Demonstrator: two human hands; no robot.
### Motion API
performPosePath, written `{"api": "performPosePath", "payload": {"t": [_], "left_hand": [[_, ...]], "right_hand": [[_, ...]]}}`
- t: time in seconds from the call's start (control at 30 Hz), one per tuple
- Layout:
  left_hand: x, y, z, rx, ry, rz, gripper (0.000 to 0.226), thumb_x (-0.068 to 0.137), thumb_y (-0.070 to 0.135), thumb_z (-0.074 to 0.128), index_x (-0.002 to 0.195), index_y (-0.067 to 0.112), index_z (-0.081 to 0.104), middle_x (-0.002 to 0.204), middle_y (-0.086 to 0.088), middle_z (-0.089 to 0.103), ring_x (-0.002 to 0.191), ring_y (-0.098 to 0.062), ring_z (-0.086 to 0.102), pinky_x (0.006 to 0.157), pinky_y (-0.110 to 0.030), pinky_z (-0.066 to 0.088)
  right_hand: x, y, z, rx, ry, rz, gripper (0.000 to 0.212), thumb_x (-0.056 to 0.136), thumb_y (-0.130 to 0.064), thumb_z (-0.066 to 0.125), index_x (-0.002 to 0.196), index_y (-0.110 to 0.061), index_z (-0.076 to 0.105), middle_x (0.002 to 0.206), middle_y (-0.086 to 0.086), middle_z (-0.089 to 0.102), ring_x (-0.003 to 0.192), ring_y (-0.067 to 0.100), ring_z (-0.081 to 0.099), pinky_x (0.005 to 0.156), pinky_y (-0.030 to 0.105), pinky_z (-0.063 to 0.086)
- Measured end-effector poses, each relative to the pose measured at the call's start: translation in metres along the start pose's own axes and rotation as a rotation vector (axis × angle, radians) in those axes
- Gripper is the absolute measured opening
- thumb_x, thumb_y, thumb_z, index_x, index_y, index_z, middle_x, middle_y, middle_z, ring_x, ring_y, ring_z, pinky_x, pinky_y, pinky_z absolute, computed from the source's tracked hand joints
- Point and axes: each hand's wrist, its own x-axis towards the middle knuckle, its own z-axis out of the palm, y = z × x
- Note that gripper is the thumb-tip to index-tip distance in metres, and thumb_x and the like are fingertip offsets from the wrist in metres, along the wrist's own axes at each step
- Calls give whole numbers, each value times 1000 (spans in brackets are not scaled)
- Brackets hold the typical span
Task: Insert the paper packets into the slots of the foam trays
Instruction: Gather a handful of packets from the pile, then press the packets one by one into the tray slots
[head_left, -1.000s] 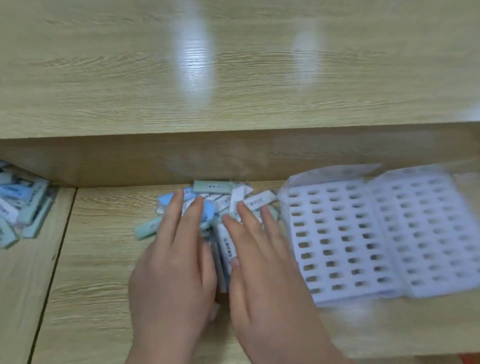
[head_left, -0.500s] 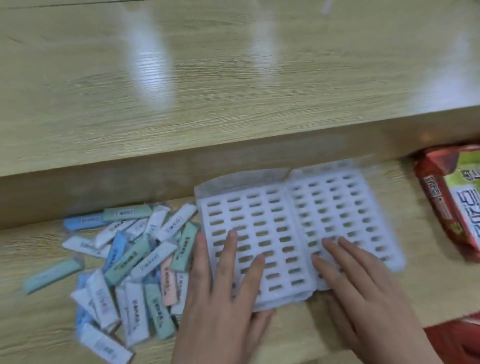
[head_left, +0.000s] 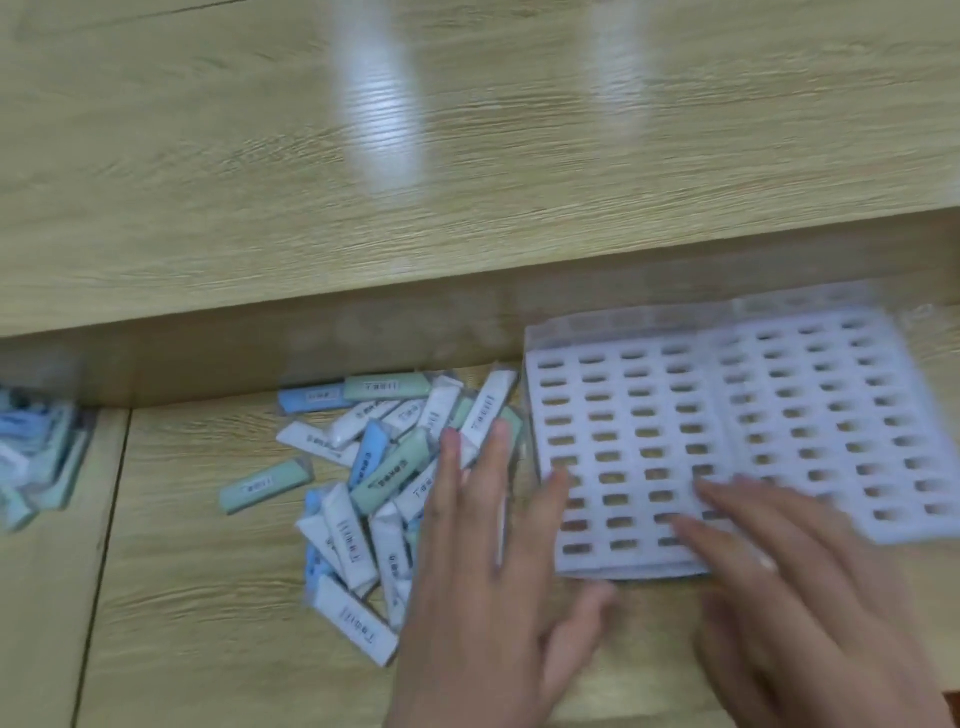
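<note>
Two white foam trays lie side by side on the wooden desk, the left tray (head_left: 618, 447) and the right tray (head_left: 852, 415); their slots look empty. A loose pile of white, blue and green paper packets (head_left: 384, 467) lies just left of them. My left hand (head_left: 493, 587) is flat with straight fingers, over the pile's right edge, its index finger reaching the left tray's edge. My right hand (head_left: 795, 597) lies flat with spread fingers on the front of the trays, near the seam between them. Neither hand holds a packet.
A raised wooden shelf (head_left: 467, 156) runs across the back, its front wall just behind the trays and pile. A second heap of packets (head_left: 36, 457) sits at the far left, past a seam in the desk.
My left hand has slid from the left tray back toward the packet pile. My right hand stays on the trays. The view has swung left, so the red package at the right is out of frame.
</note>
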Motion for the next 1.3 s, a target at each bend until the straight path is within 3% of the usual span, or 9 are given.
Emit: {"api": "performPosePath", "payload": {"t": [0.1,0.27,0.43,0.57,0.8,0.9,1.03,1.17,1.3], "left_hand": [[-20,-37,-21,14,156,-149,45,95,40,56,130,12,57,149,-17,44,138,-37,42,116,-37,30],[-56,-85,-40,157,190,-301,44,85,35,62,114,3,71,123,-21,60,98,-38,58,90,-43,43],[-82,-83,-51,-7,15,-764,67,69,61,63,116,13,69,101,-11,61,96,-37,60,81,-44,48],[-77,-76,-47,-96,-36,-932,63,67,48,81,123,25,63,98,2,58,100,-27,57,76,-36,42],[-56,-64,-46,-273,83,-1021,37,70,35,75,101,36,54,94,18,53,95,-16,57,77,-37,47],[-53,-64,-45,-379,114,-1060,32,72,28,76,93,36,53,80,15,64,77,-2,62,64,-29,44],[-53,-69,-52,-628,197,-1107,30,74,5,78,85,26,60,72,0,69,50,-2,57,58,-23,48],[-32,-55,-69,-754,343,-942,20,58,34,74,77,40,69,64,1,69,48,-1,57,51,-10,44],[13,-22,-67,-882,291,-724,8,75,32,69,81,36,72,69,8,71,57,-1,62,54,-8,47]], "right_hand": [[20,-51,25,72,-80,-103,33,81,-16,63,112,-18,75,119,0,70,99,22,69,84,38,56],[22,-109,60,121,-262,-7,47,73,-43,74,114,-21,71,102,0,70,80,18,70,54,26,57],[1,-124,80,49,-266,122,41,84,-46,55,103,-17,77,91,1,70,70,19,68,52,23,54],[0,-132,93,7,-208,169,37,87,-41,57,112,-18,72,97,0,67,75,20,66,60,28,55],[13,-140,95,100,-214,305,53,74,-31,79,125,-23,64,98,-8,63,79,13,66,55,21,50],[13,-141,90,210,-274,385,50,78,-32,78,125,-36,61,101,-20,61,82,4,63,57,18,49],[10,-133,74,552,-213,603,47,79,-37,67,121,-54,55,104,-28,65,81,-1,66,62,20,54],[18,-104,40,897,-42,765,33,73,-35,71,105,-44,66,89,-9,75,69,13,74,56,32,58],[44,-62,8,997,67,729,35,74,-62,72,93,-33,67,95,-1,76,85,15,75,68,30,60]]}}
